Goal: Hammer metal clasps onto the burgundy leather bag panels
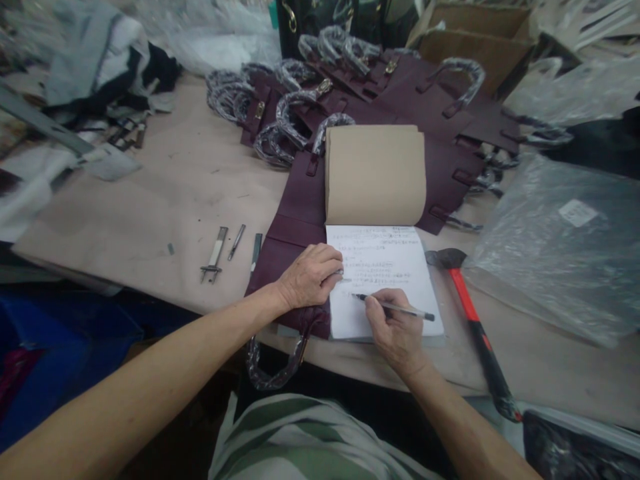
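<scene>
A notepad lies open on dark maroon leather bag panels, its tan cover flipped back and a white written page showing. My right hand is closed round a pen whose tip rests on the page. My left hand lies with curled fingers on the page's left edge and the leather, pressing the pad down.
A red-and-black handled hammer lies right of the pad. Small metal tools lie to the left on the brown table. Wrapped bag handles pile at the back, a cardboard box stands behind, and clear plastic bags lie at right.
</scene>
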The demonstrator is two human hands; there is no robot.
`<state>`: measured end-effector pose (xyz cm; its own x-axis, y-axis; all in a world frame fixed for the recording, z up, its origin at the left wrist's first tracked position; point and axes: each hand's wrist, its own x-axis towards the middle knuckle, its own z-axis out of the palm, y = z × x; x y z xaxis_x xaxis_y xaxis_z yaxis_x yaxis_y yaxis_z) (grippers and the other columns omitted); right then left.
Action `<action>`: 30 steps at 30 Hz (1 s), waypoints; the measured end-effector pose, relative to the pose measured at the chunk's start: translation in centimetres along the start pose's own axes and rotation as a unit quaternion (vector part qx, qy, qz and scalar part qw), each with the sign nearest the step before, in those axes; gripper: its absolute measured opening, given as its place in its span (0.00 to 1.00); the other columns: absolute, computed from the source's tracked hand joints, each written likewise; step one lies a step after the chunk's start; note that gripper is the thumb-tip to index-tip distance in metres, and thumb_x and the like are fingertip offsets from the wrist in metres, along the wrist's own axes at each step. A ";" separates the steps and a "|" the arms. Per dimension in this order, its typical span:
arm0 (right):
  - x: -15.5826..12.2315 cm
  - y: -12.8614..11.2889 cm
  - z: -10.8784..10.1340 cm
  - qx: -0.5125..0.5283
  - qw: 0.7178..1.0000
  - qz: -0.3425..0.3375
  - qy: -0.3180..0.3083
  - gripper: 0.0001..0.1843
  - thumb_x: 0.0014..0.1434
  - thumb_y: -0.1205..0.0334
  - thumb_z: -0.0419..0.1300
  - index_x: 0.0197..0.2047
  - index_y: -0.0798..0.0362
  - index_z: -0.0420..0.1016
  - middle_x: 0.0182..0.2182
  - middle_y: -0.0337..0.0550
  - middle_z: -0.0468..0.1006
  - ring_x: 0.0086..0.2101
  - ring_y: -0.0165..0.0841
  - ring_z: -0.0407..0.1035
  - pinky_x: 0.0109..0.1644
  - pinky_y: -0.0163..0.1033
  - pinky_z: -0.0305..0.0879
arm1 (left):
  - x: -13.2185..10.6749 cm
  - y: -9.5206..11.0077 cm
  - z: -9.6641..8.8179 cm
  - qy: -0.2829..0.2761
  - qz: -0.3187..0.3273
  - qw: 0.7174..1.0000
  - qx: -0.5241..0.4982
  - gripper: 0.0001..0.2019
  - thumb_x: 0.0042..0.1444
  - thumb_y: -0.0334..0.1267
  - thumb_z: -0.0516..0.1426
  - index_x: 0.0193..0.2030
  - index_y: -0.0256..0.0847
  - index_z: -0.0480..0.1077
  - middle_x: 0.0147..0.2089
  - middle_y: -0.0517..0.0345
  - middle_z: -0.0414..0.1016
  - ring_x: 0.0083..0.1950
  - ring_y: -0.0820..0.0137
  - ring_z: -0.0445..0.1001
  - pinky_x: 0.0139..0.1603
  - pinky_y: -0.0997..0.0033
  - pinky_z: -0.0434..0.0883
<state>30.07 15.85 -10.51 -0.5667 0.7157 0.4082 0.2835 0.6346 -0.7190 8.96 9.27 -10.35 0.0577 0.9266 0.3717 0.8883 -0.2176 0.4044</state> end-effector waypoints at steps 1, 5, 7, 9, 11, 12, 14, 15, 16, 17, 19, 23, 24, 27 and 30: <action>0.0 0.0 0.0 -0.001 1.000 -0.004 0.000 0.07 0.63 0.61 0.58 0.33 0.51 0.69 0.21 0.33 0.71 0.20 0.28 0.65 0.25 0.33 0.60 | 0.0 0.0 0.0 0.000 0.000 1.000 -0.001 0.04 0.63 0.33 0.55 0.40 0.37 0.71 0.45 0.51 0.75 0.47 0.63 0.69 0.48 0.61 0.65; 0.1 -0.2 0.0 -0.006 1.000 -0.007 0.003 0.07 0.63 0.61 0.57 0.32 0.51 0.69 0.21 0.33 0.71 0.21 0.28 0.66 0.26 0.33 0.61 | -0.1 0.0 0.0 -0.002 -0.003 1.000 -0.001 0.04 0.63 0.33 0.55 0.40 0.37 0.71 0.46 0.50 0.75 0.48 0.63 0.69 0.49 0.61 0.65; 0.2 -0.2 0.0 -0.007 1.000 -0.006 0.005 0.07 0.62 0.61 0.57 0.32 0.51 0.69 0.21 0.33 0.71 0.21 0.28 0.66 0.26 0.33 0.61 | -0.1 0.0 0.0 -0.003 -0.001 1.000 0.000 0.04 0.63 0.33 0.55 0.40 0.37 0.71 0.45 0.51 0.75 0.48 0.63 0.69 0.48 0.61 0.65; 0.1 -0.1 0.0 -0.004 1.000 -0.008 0.000 0.07 0.62 0.61 0.57 0.32 0.51 0.69 0.21 0.33 0.70 0.20 0.27 0.65 0.26 0.33 0.61 | -0.1 0.0 -0.1 -0.005 0.001 1.000 0.001 0.04 0.63 0.33 0.55 0.39 0.37 0.71 0.45 0.51 0.75 0.47 0.63 0.69 0.48 0.61 0.65; 0.0 0.0 0.0 -0.002 1.000 -0.002 -0.003 0.07 0.62 0.60 0.57 0.32 0.51 0.69 0.21 0.33 0.71 0.21 0.28 0.65 0.26 0.33 0.61 | -0.1 0.0 -0.1 -0.005 -0.001 1.000 0.002 0.04 0.63 0.33 0.55 0.39 0.37 0.71 0.45 0.50 0.75 0.47 0.63 0.69 0.48 0.61 0.65; 0.0 0.1 0.1 -0.001 1.000 0.005 -0.001 0.07 0.62 0.60 0.58 0.32 0.51 0.69 0.21 0.33 0.71 0.21 0.28 0.66 0.26 0.33 0.61 | -0.1 0.0 -0.1 -0.005 -0.002 1.000 0.002 0.04 0.63 0.33 0.55 0.39 0.37 0.71 0.45 0.50 0.75 0.47 0.63 0.69 0.48 0.61 0.65; -0.1 0.1 0.1 0.001 1.000 0.018 0.005 0.07 0.62 0.60 0.58 0.33 0.51 0.69 0.21 0.34 0.71 0.21 0.28 0.66 0.26 0.33 0.61 | -0.1 0.1 -0.1 -0.006 -0.003 1.000 0.002 0.04 0.63 0.33 0.55 0.39 0.37 0.71 0.45 0.50 0.75 0.47 0.63 0.69 0.48 0.61 0.65; -0.2 0.1 0.1 0.002 1.000 0.020 0.009 0.06 0.63 0.60 0.58 0.33 0.51 0.69 0.21 0.33 0.71 0.21 0.28 0.66 0.26 0.33 0.61 | -0.1 0.1 -0.1 -0.006 -0.002 1.000 0.001 0.04 0.63 0.33 0.55 0.39 0.37 0.71 0.45 0.50 0.75 0.47 0.63 0.69 0.48 0.61 0.65; -0.2 0.1 0.2 0.003 1.000 0.018 0.011 0.06 0.63 0.61 0.58 0.33 0.51 0.69 0.21 0.33 0.71 0.21 0.28 0.65 0.26 0.33 0.61 | -0.1 0.1 -0.1 -0.007 -0.001 1.000 0.001 0.04 0.63 0.33 0.55 0.39 0.37 0.71 0.45 0.50 0.75 0.47 0.63 0.69 0.48 0.61 0.65; -0.2 0.1 0.2 0.003 1.000 0.015 0.012 0.06 0.63 0.61 0.58 0.33 0.51 0.69 0.21 0.33 0.71 0.21 0.28 0.65 0.26 0.33 0.61 | -0.1 0.1 -0.1 -0.007 0.000 1.000 0.001 0.04 0.63 0.33 0.55 0.39 0.37 0.71 0.45 0.51 0.75 0.47 0.63 0.69 0.48 0.61 0.65; -0.1 0.1 0.1 0.000 1.000 0.007 0.011 0.06 0.63 0.61 0.58 0.33 0.51 0.69 0.21 0.33 0.71 0.21 0.28 0.65 0.25 0.33 0.61 | -0.1 0.1 -0.1 -0.005 -0.002 1.000 0.001 0.04 0.63 0.33 0.55 0.39 0.37 0.71 0.45 0.51 0.75 0.47 0.63 0.69 0.48 0.61 0.65; 0.0 0.0 0.1 -0.001 1.000 0.007 0.011 0.06 0.62 0.62 0.58 0.32 0.51 0.68 0.21 0.33 0.71 0.21 0.28 0.65 0.25 0.33 0.61 | 0.0 0.1 -0.1 -0.004 -0.001 1.000 0.002 0.04 0.63 0.33 0.55 0.39 0.37 0.71 0.45 0.51 0.75 0.47 0.63 0.69 0.48 0.61 0.65; 0.1 0.0 0.1 -0.003 1.000 0.010 0.014 0.06 0.63 0.62 0.58 0.32 0.51 0.68 0.21 0.33 0.71 0.21 0.28 0.65 0.25 0.33 0.61 | 0.0 0.1 0.0 -0.004 0.000 1.000 0.003 0.04 0.63 0.33 0.55 0.39 0.37 0.71 0.45 0.51 0.75 0.47 0.63 0.69 0.48 0.61 0.65; 0.1 0.0 0.2 -0.010 1.000 0.022 0.020 0.07 0.63 0.60 0.58 0.33 0.51 0.69 0.21 0.33 0.70 0.21 0.28 0.64 0.25 0.33 0.60 | 0.0 0.1 -0.1 0.000 0.001 1.000 0.006 0.04 0.63 0.33 0.55 0.39 0.37 0.71 0.45 0.51 0.75 0.46 0.63 0.69 0.47 0.61 0.65; 0.1 -0.1 0.2 -0.007 0.999 0.035 0.015 0.07 0.63 0.59 0.57 0.33 0.51 0.68 0.21 0.33 0.70 0.21 0.28 0.64 0.25 0.34 0.60 | 0.0 0.1 -0.1 0.001 0.002 1.000 0.005 0.04 0.63 0.33 0.55 0.39 0.37 0.71 0.44 0.51 0.75 0.46 0.63 0.69 0.47 0.61 0.65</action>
<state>29.81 15.86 -10.53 -0.5217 0.7664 0.3748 0.3329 0.5873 -0.7378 9.03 9.24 -10.24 0.0609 0.9252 0.3744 0.8923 -0.2186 0.3951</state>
